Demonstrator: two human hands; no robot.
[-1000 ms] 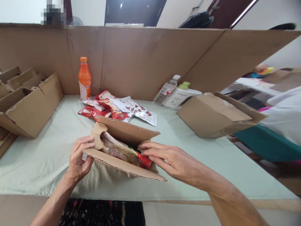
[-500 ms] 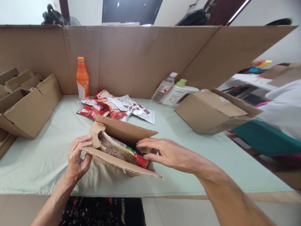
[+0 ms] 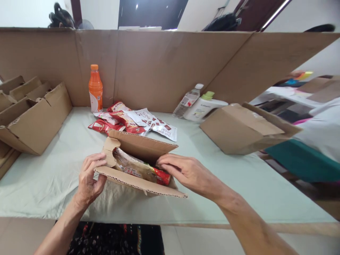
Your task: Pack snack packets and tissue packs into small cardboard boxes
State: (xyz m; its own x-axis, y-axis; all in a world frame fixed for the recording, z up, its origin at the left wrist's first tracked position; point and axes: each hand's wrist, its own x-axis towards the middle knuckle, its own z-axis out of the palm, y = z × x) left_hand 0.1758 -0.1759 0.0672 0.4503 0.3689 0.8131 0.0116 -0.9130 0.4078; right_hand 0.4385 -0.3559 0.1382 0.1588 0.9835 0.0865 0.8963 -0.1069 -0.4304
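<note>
An open cardboard box (image 3: 142,182) lies near the table's front edge with its long flaps spread. Inside it rests a shiny snack packet (image 3: 138,168), brownish and see-through along the middle, red at its right end. My left hand (image 3: 91,175) grips the box's left end, fingers on the end flap and thumb below the front flap. At the right end, my right hand (image 3: 186,170) has its fingers bent together over the short flap, beside the packet's red tip. Its fingertips are partly hidden.
Behind the box lie several red and white snack packets (image 3: 127,122). An orange drink bottle (image 3: 95,88) stands at back left, near a divided cardboard carton (image 3: 39,124). A water bottle (image 3: 188,101), a white jug (image 3: 203,109) and another cardboard box (image 3: 239,131) are right. A cardboard partition (image 3: 164,67) runs behind.
My right hand's fingers and thumb have drawn together at the box's right end, where they were apart before. The left hand keeps its hold. The whole view has shifted slightly.
</note>
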